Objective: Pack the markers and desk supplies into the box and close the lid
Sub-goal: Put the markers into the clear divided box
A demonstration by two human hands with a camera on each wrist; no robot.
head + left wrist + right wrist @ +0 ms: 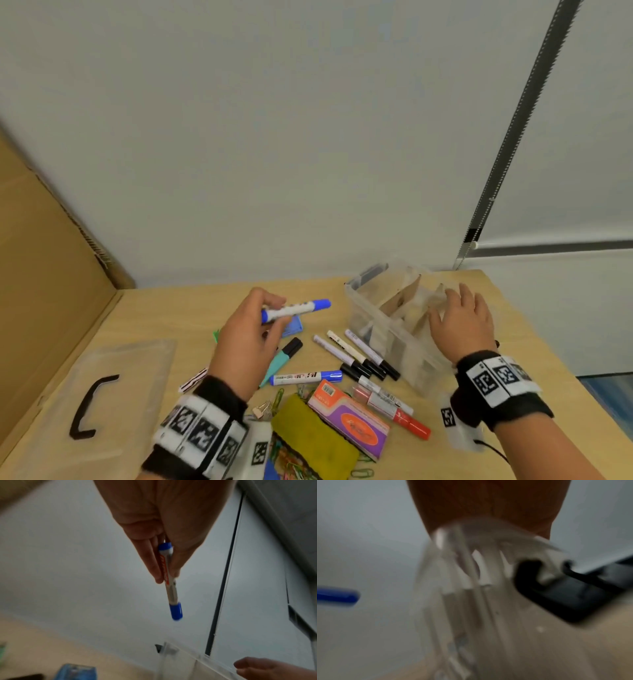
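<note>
My left hand (253, 329) pinches a white marker with a blue cap (298, 308) above the table, cap pointing right toward the box; the left wrist view shows the blue-capped marker (169, 581) between thumb and fingers. A clear plastic box (387, 329) with cardboard dividers stands open at the right. My right hand (459, 318) lies over the box's near right rim with fingers spread; the right wrist view is blurred, showing the box wall (462, 574) and a black latch (565, 591). Several markers (356, 353) lie between my hands.
The clear lid with a black handle (92, 404) lies flat at the left. A second blue marker (305, 377), a teal marker (281, 359), a red marker (397, 407), an orange-purple packet (349, 418), an olive pouch (311, 438) and paper clips crowd the near table. Cardboard stands left.
</note>
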